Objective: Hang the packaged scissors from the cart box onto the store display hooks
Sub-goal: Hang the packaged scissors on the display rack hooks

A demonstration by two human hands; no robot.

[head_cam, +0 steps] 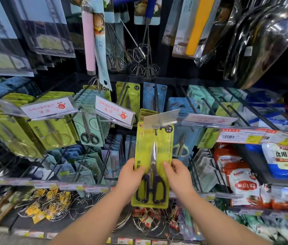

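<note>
**Scissors pack up at the hook, both hands on it**

Head view: the pack [153, 165] is dead centre, a yellow-green card held upright and facing the camera. The scissors sit under clear plastic, blades pointing up and dark handles down near the bottom edge.

The left hand [130, 175] grips the left edge about halfway down, thumb on the front and fingers tucked behind. The right hand [179, 175] does the same on the right edge, its thumb lying next to the blades. So neither hand is free, both are pinching the same card.

The top of the pack is right at the tip of a black hook [155, 132], just under a clear flap [160, 118] on the hook's end. The tip seems to sit at the hang hole, but I honestly can't tell if it's threaded through.

Around it:
- Two white tags [47, 107] with red print sit on the hooks to the left.
- More green packs [51, 133] hang under those tags.
- Blue packs [180, 105] hang behind and to the right.
- Whisks [145, 68] dangle from the row above.
- Red and white bags [243, 186] sit on the shelf at the right.
- Wire rings [55, 204] with yellow labels are down at lower left.
</note>
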